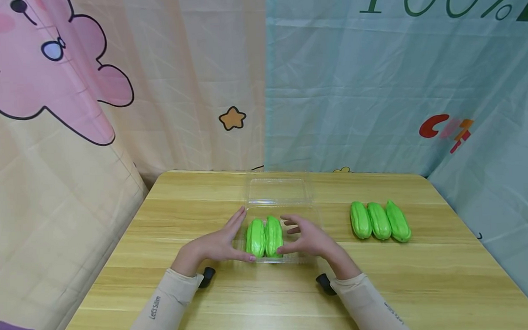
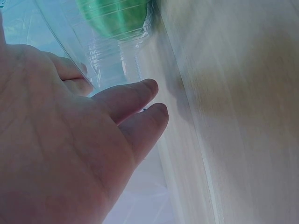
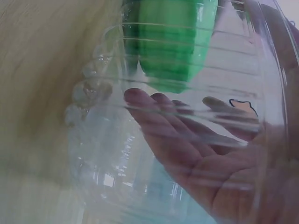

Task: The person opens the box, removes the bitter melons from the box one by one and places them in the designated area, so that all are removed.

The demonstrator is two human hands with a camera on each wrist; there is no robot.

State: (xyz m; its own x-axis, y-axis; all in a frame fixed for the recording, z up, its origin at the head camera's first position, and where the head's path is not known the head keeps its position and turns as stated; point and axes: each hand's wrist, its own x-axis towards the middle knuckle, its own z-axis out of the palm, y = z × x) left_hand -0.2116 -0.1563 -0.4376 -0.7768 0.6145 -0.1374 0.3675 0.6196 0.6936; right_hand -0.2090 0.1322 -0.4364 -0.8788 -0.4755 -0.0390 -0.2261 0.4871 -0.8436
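A clear plastic clamshell box [image 1: 293,257] lies with its lid [image 1: 279,189] folded back, away from me. Two green ridged gourds [image 1: 255,238] sit side by side in its left part. Along the box's left side, my left hand [image 1: 220,243] has its fingers straight and its thumb at the front left corner. In the left wrist view these fingers lie right at the clear wall. My right hand [image 1: 309,238] is over the box's right part, fingers spread, thumb tip beside the right gourd [image 1: 274,236]. Through the clear wall, the right wrist view shows nothing in this hand [image 3: 205,158].
To the right of the box, three more green gourds [image 1: 380,221] lie in a row on the wooden table [image 1: 260,301]. Printed curtains [image 1: 191,90] hang behind the table and at both sides. Black wrist-camera mounts [image 1: 207,277] stick out from both cuffs.
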